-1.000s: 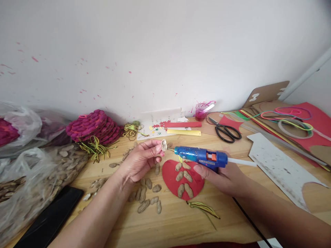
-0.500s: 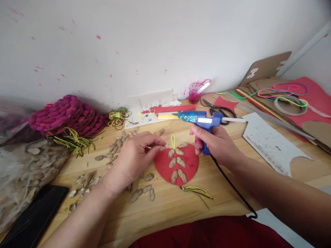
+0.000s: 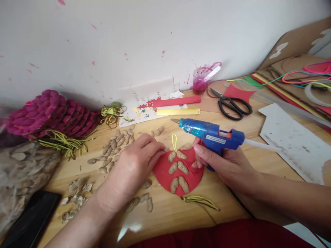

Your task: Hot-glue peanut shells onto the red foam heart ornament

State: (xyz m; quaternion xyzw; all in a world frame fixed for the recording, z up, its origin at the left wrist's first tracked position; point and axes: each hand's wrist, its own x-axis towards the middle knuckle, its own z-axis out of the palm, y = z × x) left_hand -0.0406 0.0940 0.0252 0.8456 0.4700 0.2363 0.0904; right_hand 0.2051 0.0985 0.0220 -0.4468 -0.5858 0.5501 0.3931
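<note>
My right hand (image 3: 224, 162) is wrapped round the handle of a blue hot glue gun (image 3: 214, 132). Its nozzle points left, above the table, and a white glue stick (image 3: 262, 144) sticks out of its back. A red rounded piece (image 3: 165, 172) lies flat between my hands, with a yellow loop (image 3: 174, 141) at its top and a yellow-green tassel (image 3: 200, 201) at its bottom. Paired peanuts (image 3: 183, 167) run down its middle. My left hand (image 3: 137, 158) is closed in a pinch at the piece's upper left edge; what its fingertips hold is hidden.
Loose peanuts (image 3: 117, 143) lie left of my left hand, near broken shells (image 3: 77, 196), a black phone (image 3: 31, 217) and a bag of peanuts (image 3: 28, 168). Purple woven pieces (image 3: 51, 113) stand behind. Black-handled scissors (image 3: 232, 106), a cup (image 3: 200, 82) and white board (image 3: 292, 141) are right.
The glue gun in my right hand has come slightly nearer and lower, its nozzle now clear of the yellow strip. The left hand stays at the red piece's edge. The view has shifted.
</note>
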